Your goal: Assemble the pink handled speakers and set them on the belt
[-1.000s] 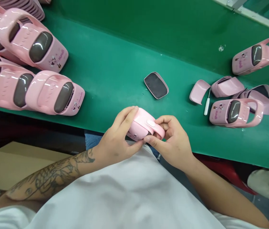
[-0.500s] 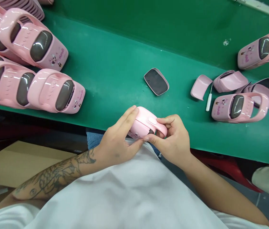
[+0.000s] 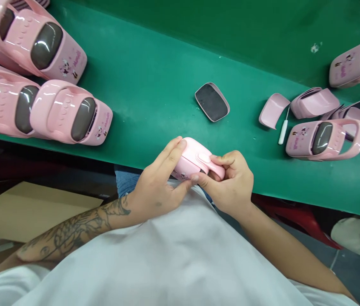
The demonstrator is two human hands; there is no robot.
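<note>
Green covers both the workbench (image 3: 141,85) and the upright panel (image 3: 199,29) behind it, which has a pale scuff at right; a cardboard sheet (image 3: 33,208) lies below the near edge, at left. Pink handled cases (image 3: 68,112) with dark windows crowd the bench's left end. Beyond the hands lies a pink-rimmed, dark-faced piece (image 3: 212,102), well apart from the rest. On the right, a white-handled screwdriver (image 3: 283,131) lies between a curved pink piece (image 3: 273,110) and another handled case (image 3: 323,138), with stacked pink parts (image 3: 315,104) just behind. At the near edge, before the white shirt (image 3: 173,255), is a pink housing (image 3: 195,154): the left hand (image 3: 159,182) clasps one end, while the right hand's (image 3: 231,182) thumb and fingers grip its handle end.
</note>
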